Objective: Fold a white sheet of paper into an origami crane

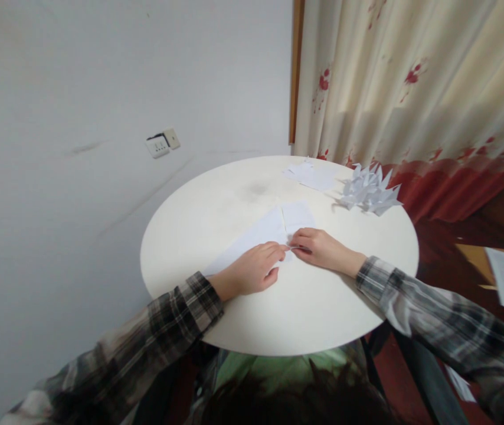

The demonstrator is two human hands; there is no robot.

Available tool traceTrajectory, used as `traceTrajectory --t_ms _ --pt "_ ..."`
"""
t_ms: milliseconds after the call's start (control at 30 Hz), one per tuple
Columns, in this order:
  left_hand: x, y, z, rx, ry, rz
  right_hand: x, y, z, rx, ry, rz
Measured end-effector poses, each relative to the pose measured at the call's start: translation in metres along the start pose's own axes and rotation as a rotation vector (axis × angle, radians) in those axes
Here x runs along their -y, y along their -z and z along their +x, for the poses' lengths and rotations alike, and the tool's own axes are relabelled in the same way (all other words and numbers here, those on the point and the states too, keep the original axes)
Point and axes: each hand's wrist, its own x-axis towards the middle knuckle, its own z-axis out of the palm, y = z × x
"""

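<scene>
A small folded piece of white paper lies low over the table between my two hands, mostly covered by fingers. My right hand pinches its edge between thumb and fingers. From the other side, my left hand meets it with the index fingertip, its other fingers curled and close together; the exact grip is hard to see. Beneath and beyond my hands lie flat white sheets: a long one slanting left under my left hand, and a smaller one beyond my right hand, with a thin gap between them.
The round white table carries a pile of pointed folded white paper shapes at the right back. More loose paper lies near the far edge. A wall with a socket stands left; a curtain hangs behind right.
</scene>
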Motion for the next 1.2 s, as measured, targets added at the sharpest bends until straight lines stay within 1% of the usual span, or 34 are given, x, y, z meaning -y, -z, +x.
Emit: traceTrajectory --t_ms 167,300,467,667,900,1100,1200 --pt "0.0009 -0.0013 0.0015 0.007 0.012 0.001 -0.0026 -0.0020 0.0021 0.046 0.032 -0.093" --pt "0.0013 -0.0021 0.0030 0.012 0.020 0.001 -0.0043 -0.0034 0.0041 0.070 0.050 -0.117" --pt "0.0006 -0.0025 0.0028 -0.001 0.022 -0.012 -0.0056 -0.0053 0.0061 0.042 0.051 -0.092" --pt "0.0006 -0.0031 0.0013 -0.011 0.013 -0.031 -0.0069 -0.0066 0.0057 -0.008 0.037 -0.008" --pt "0.0007 -0.0034 0.0003 -0.019 0.010 -0.040 -0.0099 -0.0095 0.0050 -0.030 0.032 0.046" --pt "0.0005 -0.0034 -0.0007 -0.026 0.042 -0.008 -0.0064 -0.0045 0.0042 -0.013 0.025 0.028" --pt "0.0007 -0.0030 0.0007 -0.007 0.038 0.016 -0.0062 -0.0034 0.0043 0.007 0.033 -0.002"
